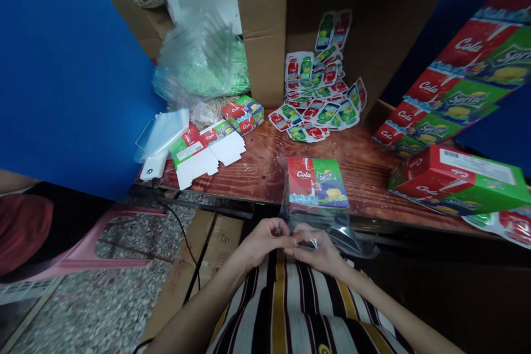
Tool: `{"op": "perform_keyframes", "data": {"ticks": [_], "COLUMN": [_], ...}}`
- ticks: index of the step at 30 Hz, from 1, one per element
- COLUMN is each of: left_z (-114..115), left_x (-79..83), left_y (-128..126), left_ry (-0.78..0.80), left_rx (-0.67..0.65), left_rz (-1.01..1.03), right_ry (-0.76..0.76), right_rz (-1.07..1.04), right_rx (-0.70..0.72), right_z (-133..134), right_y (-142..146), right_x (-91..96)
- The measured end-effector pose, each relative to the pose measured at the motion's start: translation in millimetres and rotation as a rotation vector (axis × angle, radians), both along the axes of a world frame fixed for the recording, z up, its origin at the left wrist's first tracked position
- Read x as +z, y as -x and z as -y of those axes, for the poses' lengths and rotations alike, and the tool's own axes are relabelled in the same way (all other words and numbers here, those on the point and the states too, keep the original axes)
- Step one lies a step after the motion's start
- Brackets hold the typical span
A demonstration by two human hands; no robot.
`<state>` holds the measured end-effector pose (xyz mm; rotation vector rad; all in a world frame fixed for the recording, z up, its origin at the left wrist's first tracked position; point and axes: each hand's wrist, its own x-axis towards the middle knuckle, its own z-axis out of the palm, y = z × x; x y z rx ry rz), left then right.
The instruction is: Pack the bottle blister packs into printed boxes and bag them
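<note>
A red and green Cola and Sprite box point(318, 182) lies at the front edge of the wooden table, inside a clear plastic bag point(346, 235). The bag's loose end hangs over the edge toward my body. My left hand point(267, 240) is closed in a pinch near that loose end, its thumb and fingertips meeting the other hand's fingers. Shiny film shows by my right hand point(317, 249), whose fingers are closed on the bag. What exactly sits between the left fingertips is too small to make out.
Flat cartons point(207, 152) and a small Cola box point(244, 114) lie left, near a white sealing device point(153, 166). Bottle-printed cutouts point(319, 99) are heaped at the back. Boxes point(440, 99) are stacked right, behind a lying box point(456, 180). A blue panel point(74, 66) rises left.
</note>
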<state>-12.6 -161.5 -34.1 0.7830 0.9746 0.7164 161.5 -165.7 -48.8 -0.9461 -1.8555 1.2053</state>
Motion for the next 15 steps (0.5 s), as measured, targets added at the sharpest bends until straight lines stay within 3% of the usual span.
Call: {"op": "perform_keyframes", "data": {"ticks": [5, 8, 11, 15], "left_z": [1, 0, -2, -5], "left_x": [-2.6, -3.4, -6.9, -17.0], "left_y": [-7, -6, -1, 2], "left_ry": [0.044, 0.059, 0.003, 0.015], "left_rx": [0.076, 0.108, 0.073, 0.004], "left_rz": [0.174, 0.270, 0.185, 0.073], "right_ry": [-0.001, -0.029, -0.025, 0.185], "right_rz": [-0.050, 0.011, 0.118, 0.347], "right_rx": [0.013, -0.061, -0.344, -0.838], "right_z": [3, 9, 20, 48], "right_y": [-4, -26, -81, -176], "right_x": [4.5, -0.4, -26.6, -94.7]}}
